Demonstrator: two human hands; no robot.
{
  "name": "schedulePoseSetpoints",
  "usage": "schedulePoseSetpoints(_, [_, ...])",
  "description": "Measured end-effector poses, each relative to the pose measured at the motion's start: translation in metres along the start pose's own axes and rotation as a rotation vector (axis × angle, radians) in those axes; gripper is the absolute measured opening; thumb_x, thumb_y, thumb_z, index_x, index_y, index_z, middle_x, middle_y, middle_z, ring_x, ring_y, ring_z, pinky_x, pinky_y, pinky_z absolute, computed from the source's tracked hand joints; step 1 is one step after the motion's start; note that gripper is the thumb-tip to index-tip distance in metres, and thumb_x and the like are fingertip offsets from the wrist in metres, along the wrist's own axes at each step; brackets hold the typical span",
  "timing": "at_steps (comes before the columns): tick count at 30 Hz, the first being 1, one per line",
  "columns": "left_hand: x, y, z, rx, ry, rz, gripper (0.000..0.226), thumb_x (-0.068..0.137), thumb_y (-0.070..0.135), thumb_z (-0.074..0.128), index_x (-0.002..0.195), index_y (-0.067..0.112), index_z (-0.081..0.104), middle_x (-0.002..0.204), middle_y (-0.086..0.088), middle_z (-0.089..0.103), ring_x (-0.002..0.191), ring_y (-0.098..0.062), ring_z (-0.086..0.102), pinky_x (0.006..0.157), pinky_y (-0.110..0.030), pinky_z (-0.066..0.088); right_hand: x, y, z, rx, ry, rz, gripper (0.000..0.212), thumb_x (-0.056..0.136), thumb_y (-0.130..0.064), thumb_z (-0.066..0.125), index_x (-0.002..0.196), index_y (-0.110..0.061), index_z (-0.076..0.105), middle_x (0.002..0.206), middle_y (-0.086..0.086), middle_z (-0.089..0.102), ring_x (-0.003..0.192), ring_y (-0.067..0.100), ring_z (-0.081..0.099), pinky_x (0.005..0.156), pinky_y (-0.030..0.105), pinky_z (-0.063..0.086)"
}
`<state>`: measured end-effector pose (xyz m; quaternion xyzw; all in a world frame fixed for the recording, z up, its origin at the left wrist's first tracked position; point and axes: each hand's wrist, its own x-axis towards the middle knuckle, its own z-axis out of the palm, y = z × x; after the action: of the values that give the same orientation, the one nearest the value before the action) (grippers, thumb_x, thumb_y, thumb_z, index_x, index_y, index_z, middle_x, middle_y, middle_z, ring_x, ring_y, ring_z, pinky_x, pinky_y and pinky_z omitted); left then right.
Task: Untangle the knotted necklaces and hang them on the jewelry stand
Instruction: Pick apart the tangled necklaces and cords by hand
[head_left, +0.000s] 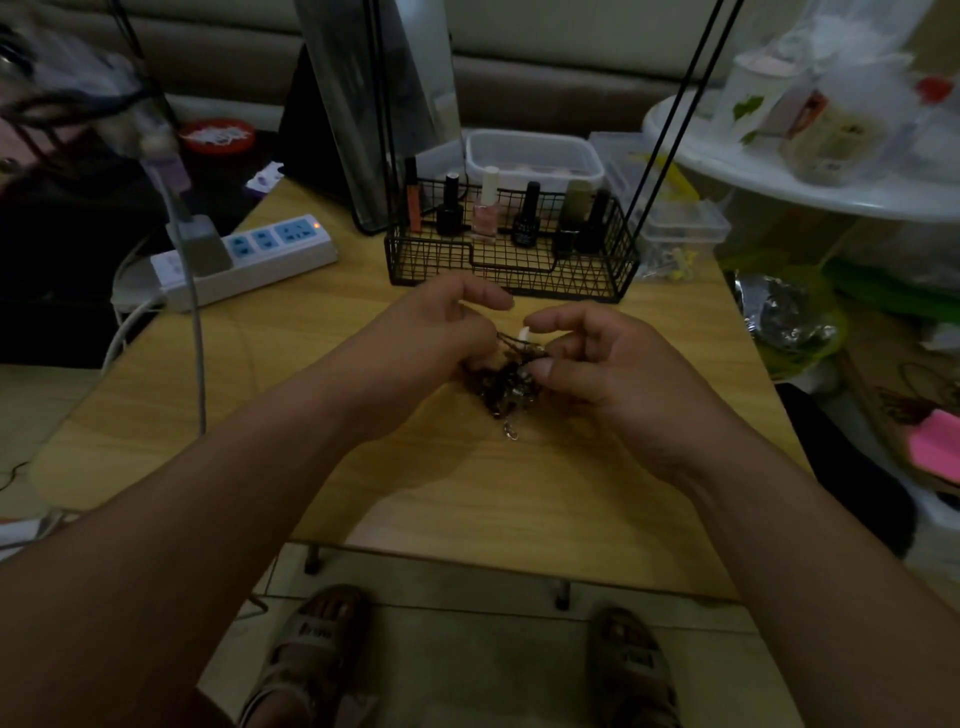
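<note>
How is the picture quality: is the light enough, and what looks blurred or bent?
Head view: dim light, so the necklace tangle between left hand and right hand reads as a dark clump; head view: the upper left corner is smeared, and the wide lens bows the table edge.

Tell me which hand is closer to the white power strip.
Left. The power strip lies back and to the left of the left hand; the right hand sits farther off, on the other side of the necklace tangle.
</note>
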<state>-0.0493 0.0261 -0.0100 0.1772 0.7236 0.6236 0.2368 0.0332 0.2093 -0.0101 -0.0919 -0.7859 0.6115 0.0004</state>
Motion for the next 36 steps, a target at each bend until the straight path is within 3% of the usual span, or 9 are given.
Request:
schedulePoseSetpoints(5, [-0.001, -0.006, 0.004, 0.428, -0.03, 0.085, 0.031, 0.095, 0.009, 0.068, 0.119, 0.028, 0.064, 0.074, 0.007, 0.061, 0.062, 0.0, 0.055, 0.057, -0.018, 0.045, -0.001, 0.002, 0.001, -0.074, 0.066, -0.042, 0.015, 0.096, -0.01, 0.07, 0.104, -0.022, 0.074, 0.093, 0.006, 0.075, 0.087, 0.016, 0.07, 0.085, 0.039, 0.057])
schedulePoseSetpoints(9, [-0.002, -0.011, 0.01, 0.645, 0.091, 0.224, 0.028, 0.097, 0.02, 0.069, 0.12, 0.031, 0.057, 0.079, 0.006, 0.059, 0.068, -0.006, 0.056, 0.055, -0.016, 0.04, -0.002, 0.001, 0.001, -0.154, 0.134, -0.054, 0.008, 0.099, -0.021, 0.067, 0.098, -0.023, 0.074, 0.093, 0.001, 0.075, 0.088, 0.017, 0.07, 0.083, 0.036, 0.057])
schedulePoseSetpoints(13, [-0.002, -0.011, 0.012, 0.605, 0.122, 0.279, 0.006, 0.103, 0.022, 0.061, 0.104, 0.026, 0.065, 0.081, 0.007, 0.066, 0.07, -0.003, 0.061, 0.056, -0.015, 0.045, -0.001, -0.001, 0.0, -0.01, 0.098, -0.016, 0.015, 0.105, -0.021, 0.057, 0.105, -0.02, 0.072, 0.086, -0.001, 0.073, 0.087, 0.012, 0.072, 0.086, 0.035, 0.059])
schedulePoseSetpoints(16, [-0.001, -0.009, 0.01, 0.449, 0.093, 0.218, 0.015, 0.105, 0.021, 0.056, 0.096, 0.022, 0.068, 0.078, 0.001, 0.07, 0.065, -0.008, 0.064, 0.062, -0.036, 0.057, 0.0, -0.002, 0.002, 0.073, 0.085, 0.016, 0.02, 0.107, -0.019, 0.051, 0.111, -0.022, 0.07, 0.091, -0.001, 0.073, 0.091, 0.015, 0.073, 0.082, 0.034, 0.058])
schedulePoseSetpoints(23, [-0.005, 0.001, 0.006, 0.291, -0.03, 0.222, 0.036, 0.105, 0.032, 0.046, 0.092, 0.011, 0.071, 0.08, -0.01, 0.07, 0.081, -0.035, 0.064, 0.08, -0.048, 0.053, 0.002, 0.003, 0.003, -0.418, -0.083, -0.082, 0.067, 0.099, -0.002, 0.055, 0.14, -0.055, 0.05, 0.138, -0.016, 0.058, 0.111, 0.005, 0.063, 0.086, 0.028, 0.053])
schedulePoseSetpoints(26, [-0.008, 0.004, 0.006, 0.256, -0.054, 0.213, 0.047, 0.107, 0.034, 0.045, 0.073, 0.007, 0.064, 0.079, -0.011, 0.065, 0.084, -0.033, 0.061, 0.093, -0.055, 0.051, 0.001, 0.001, 0.0, -0.372, -0.196, -0.089, 0.052, 0.102, -0.008, 0.057, 0.135, -0.048, 0.056, 0.121, -0.014, 0.071, 0.101, -0.002, 0.067, 0.08, 0.022, 0.053])
schedulePoseSetpoints(29, [-0.007, 0.004, 0.006, 0.235, -0.035, 0.21, 0.046, 0.107, 0.025, 0.049, 0.067, 0.001, 0.053, 0.069, -0.009, 0.05, 0.068, -0.021, 0.048, 0.077, -0.039, 0.042, 0.0, 0.001, 0.0, -0.307, -0.234, -0.044, 0.028, 0.101, -0.014, 0.064, 0.123, -0.03, 0.067, 0.101, -0.005, 0.077, 0.086, 0.005, 0.071, 0.069, 0.021, 0.051])
schedulePoseSetpoints(33, [-0.003, -0.002, 0.0, 0.435, 0.006, 0.154, 0.035, 0.103, 0.028, 0.059, 0.076, 0.007, 0.062, 0.068, 0.006, 0.058, 0.062, -0.003, 0.05, 0.059, -0.016, 0.039, -0.001, 0.005, 0.006, -0.456, -0.184, -0.082, 0.02, 0.098, -0.018, 0.068, 0.112, -0.03, 0.073, 0.095, -0.006, 0.074, 0.086, 0.013, 0.07, 0.074, 0.028, 0.055])
schedulePoseSetpoints(36, [-0.004, -0.002, -0.012, 0.65, 0.032, 0.094, 0.012, 0.1, 0.025, 0.061, 0.093, 0.02, 0.069, 0.081, 0.01, 0.065, 0.068, 0.001, 0.054, 0.058, -0.017, 0.038, -0.005, 0.002, 0.011, -0.514, -0.124, -0.15, 0.023, 0.096, -0.014, 0.065, 0.107, -0.033, 0.07, 0.092, -0.01, 0.07, 0.081, 0.003, 0.064, 0.072, 0.025, 0.053])
